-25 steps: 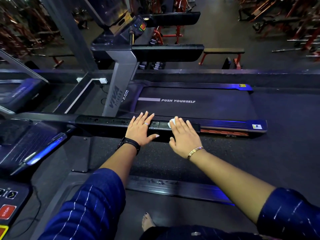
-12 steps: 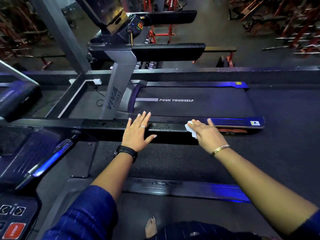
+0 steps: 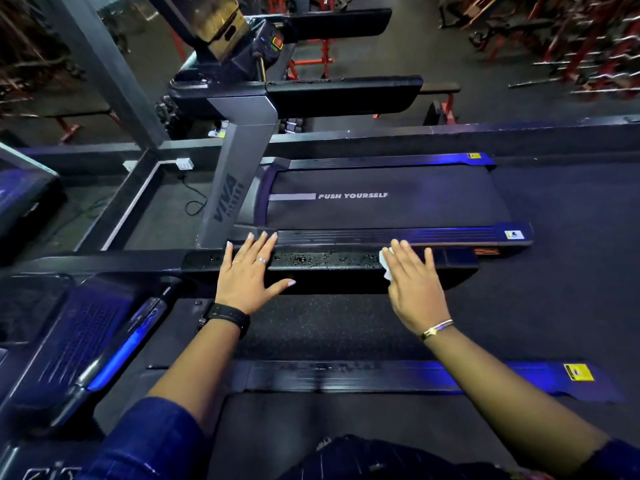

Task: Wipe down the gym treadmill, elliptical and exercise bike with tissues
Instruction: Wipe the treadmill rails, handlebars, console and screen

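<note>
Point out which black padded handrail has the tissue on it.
The nearest handrail: the right hand presses the white tissue onto it and the left hand rests on it. The two beyond it are untouched.

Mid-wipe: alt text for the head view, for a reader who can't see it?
A person's right hand presses a white tissue flat on a black treadmill handrail, left hand resting flat further left. Droplets glisten on the rail between them; another treadmill lies beyond.

Dark speckled floor (image 3: pixel 329 327), grey pillar (image 3: pixel 100 64), red racks (image 3: pixel 588 39) beyond, blue glow.
</note>
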